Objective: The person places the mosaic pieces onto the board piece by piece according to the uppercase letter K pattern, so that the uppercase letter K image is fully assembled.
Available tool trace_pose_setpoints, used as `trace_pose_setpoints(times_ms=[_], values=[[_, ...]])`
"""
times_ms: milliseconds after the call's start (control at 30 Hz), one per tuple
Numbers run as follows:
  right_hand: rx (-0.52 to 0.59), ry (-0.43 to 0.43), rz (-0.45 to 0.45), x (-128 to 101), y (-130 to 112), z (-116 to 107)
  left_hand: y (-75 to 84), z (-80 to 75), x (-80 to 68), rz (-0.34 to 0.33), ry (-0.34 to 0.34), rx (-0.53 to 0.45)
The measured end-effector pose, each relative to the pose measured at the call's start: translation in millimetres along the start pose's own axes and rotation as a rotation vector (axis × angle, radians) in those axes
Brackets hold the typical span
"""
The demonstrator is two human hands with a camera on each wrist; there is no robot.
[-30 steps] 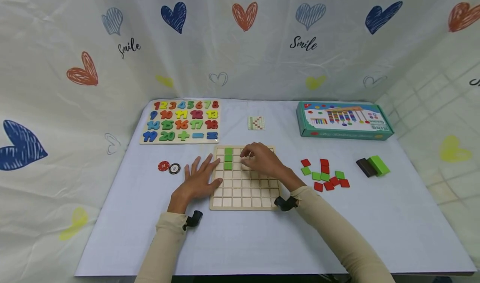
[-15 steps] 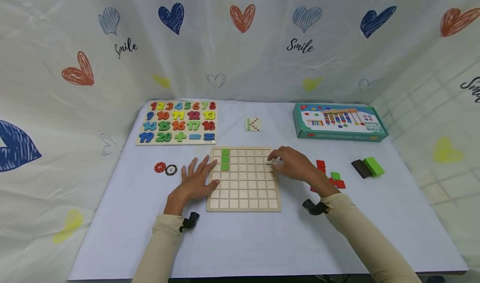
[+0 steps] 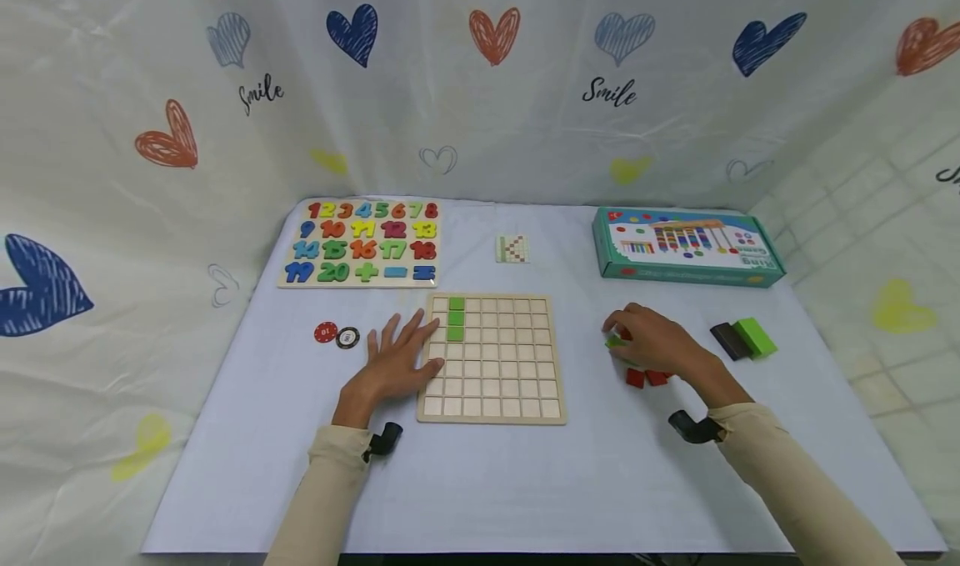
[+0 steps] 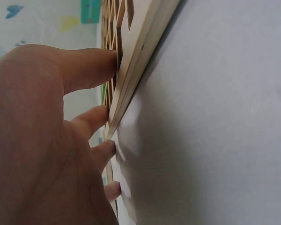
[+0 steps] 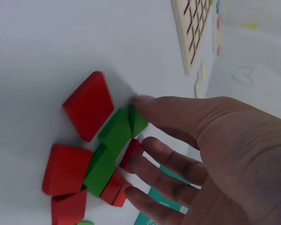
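Note:
My left hand (image 3: 393,362) lies spread at the left edge of a wooden grid board (image 3: 491,416); in the left wrist view its thumb (image 4: 91,68) and index finger touch the frame. Several green tiles (image 3: 455,318) fill cells in one column near the board's upper left. My right hand (image 3: 652,341) is over the loose tiles to the right of the board. Its thumb and index finger close around a green tile (image 5: 137,121) at table level. Beside it lie more green tiles (image 5: 114,131) and red tiles (image 5: 89,107), partly hidden by the hand in the head view.
A number puzzle board (image 3: 360,243) stands at the back left, with a small patterned card (image 3: 512,248) beside it. A teal box (image 3: 690,247) is at the back right. Black and green blocks (image 3: 753,338) lie far right; two round chips (image 3: 326,332) lie left.
My right hand has left the grid board and moved right to the loose tiles, where its fingers come around a green one. The left hand has stayed on the board's edge.

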State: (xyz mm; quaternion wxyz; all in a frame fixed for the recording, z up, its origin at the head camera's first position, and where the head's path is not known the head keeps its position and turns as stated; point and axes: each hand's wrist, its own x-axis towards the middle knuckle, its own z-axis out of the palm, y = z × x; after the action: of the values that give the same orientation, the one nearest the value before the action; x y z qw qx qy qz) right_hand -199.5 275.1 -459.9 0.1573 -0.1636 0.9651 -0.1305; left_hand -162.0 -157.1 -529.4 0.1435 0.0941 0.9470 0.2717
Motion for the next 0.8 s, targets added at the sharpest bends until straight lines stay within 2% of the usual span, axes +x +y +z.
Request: trace_pose_setpoints(times_ms=[267, 533, 800], values=[[0.067, -0.029, -0.027, -9, 17, -5, 9.7, -8.9, -6.4, 0.003, -0.018, 0.008], [0.118, -0.037, -0.010, -2, 22, -4, 7.5, -6.3, -5.4, 0.008, -0.017, 0.007], [0.202, 0.007, -0.039, 3, 21, -3, 8.9, -9.6, -6.8, 0.005, -0.023, 0.008]])
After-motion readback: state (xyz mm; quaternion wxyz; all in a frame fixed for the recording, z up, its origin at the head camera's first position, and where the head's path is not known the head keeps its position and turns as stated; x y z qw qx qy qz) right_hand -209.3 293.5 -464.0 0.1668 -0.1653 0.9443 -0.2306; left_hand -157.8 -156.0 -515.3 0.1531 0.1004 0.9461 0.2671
